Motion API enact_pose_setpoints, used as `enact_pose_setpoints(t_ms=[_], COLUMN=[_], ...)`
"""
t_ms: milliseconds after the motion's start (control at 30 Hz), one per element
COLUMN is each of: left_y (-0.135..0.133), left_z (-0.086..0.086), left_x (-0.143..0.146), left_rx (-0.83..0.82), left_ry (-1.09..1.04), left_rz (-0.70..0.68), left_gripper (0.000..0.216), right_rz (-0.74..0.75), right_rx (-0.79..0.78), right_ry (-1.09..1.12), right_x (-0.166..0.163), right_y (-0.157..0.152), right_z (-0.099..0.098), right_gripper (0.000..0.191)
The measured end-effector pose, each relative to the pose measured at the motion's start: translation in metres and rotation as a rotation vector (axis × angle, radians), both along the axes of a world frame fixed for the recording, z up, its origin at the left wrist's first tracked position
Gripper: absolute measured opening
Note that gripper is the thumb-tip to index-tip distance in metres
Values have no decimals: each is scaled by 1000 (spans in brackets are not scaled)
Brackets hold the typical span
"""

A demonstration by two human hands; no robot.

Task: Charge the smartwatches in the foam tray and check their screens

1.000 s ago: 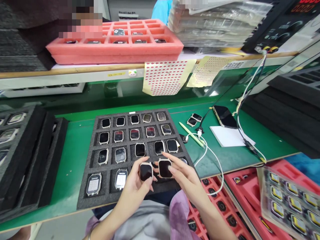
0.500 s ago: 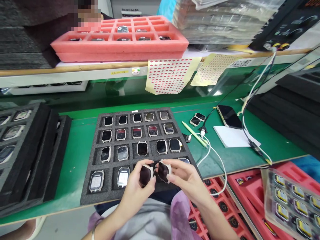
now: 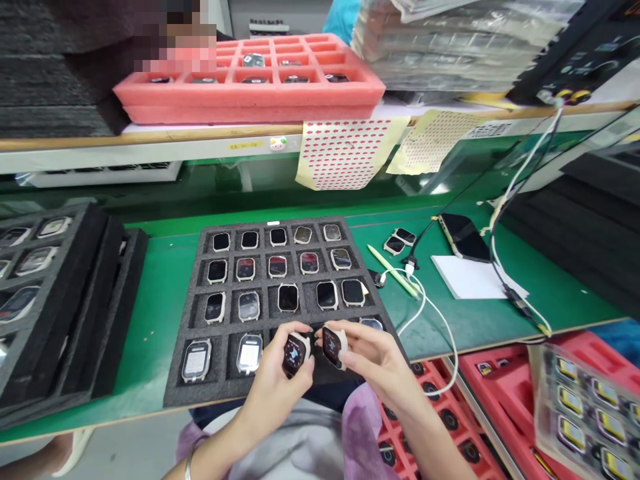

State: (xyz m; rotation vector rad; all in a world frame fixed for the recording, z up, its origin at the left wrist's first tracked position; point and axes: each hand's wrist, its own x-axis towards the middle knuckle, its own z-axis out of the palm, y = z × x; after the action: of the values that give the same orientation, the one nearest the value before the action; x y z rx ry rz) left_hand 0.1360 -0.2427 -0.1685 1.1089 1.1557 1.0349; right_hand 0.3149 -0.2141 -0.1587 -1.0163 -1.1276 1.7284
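My left hand [image 3: 281, 373] grips a smartwatch case [image 3: 295, 353] without a strap, its lit screen turned up. Between the thumb and fingers of my right hand [image 3: 376, 353] is a second smartwatch case [image 3: 332, 347], tilted toward the first and also lit. The two cases are close together but apart, over the front edge of a dark grey foam tray [image 3: 193, 327]. Rows of similar watch cases sit in its compartments. Two in the front row, such as this watch [image 3: 197, 361], show bright white screens. My hands hide part of that row.
Stacked black foam trays [image 3: 107, 320] stand at the left. To the right lie a green pen [image 3: 393, 270], two small watch cases [image 3: 395, 245], a white cable [image 3: 440, 307], white paper [image 3: 467, 277] and a phone [image 3: 465, 237]. Pink foam trays [image 3: 250, 103] sit on the shelf; another person is behind.
Both watch screens have gone from dark to lit with a graphic. The two cases are slightly farther apart, each still held. The whole view has shifted a little.
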Motion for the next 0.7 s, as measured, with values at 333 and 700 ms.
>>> enact_pose_setpoints(t_ms=[333,700], left_y=[-1,-2], left_z=[-2,-3], left_x=[-1,-2], left_rx=[21,26], left_ry=[-4,-41], left_rz=[-25,-37], left_gripper=[31,33], right_rz=[0,13], right_rx=[18,19], right_ry=[5,-32], right_x=[2,2], right_y=[-1,-2], right_z=[0,0], right_gripper=[32,33])
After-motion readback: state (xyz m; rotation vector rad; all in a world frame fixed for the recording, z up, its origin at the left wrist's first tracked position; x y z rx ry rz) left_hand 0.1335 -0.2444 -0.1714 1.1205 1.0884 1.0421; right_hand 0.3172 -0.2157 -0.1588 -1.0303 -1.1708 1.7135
